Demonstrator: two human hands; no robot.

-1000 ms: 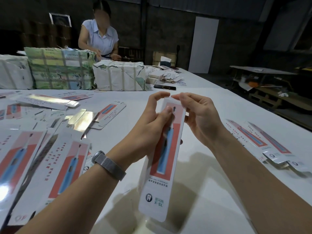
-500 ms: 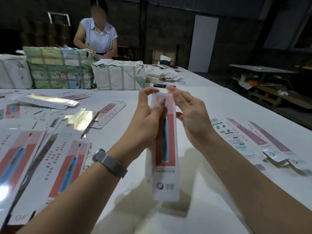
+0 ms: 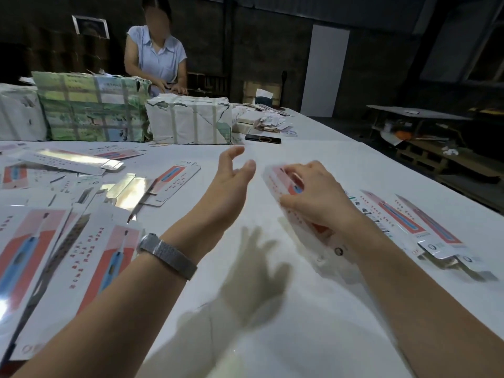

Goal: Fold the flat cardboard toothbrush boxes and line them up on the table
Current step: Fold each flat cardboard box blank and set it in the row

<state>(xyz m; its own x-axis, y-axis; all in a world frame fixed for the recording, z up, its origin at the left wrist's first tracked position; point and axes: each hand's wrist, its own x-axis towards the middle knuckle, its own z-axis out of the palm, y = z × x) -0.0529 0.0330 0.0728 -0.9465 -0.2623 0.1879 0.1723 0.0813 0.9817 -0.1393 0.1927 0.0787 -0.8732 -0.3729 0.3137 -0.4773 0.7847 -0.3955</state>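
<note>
Right hand (image 3: 316,195) grips folded toothbrush box (image 3: 289,199); left hand (image 3: 231,184) released, empty.

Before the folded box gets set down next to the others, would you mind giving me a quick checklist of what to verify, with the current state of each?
1. Right hand holds the folded box: ok, fingers curl over it.
2. Left hand free of the box: ok, open and holding nothing.
3. Bare table just left of the row of folded boxes to place it: ok.
4. Box lined up with that row: not ok, it sits apart at a slightly different angle.
5. End flaps tucked shut: cannot tell, the box is blurred and partly hidden by the hand.
6. Flat boxes within the left hand's reach for the next fold: ok, likely.
</note>
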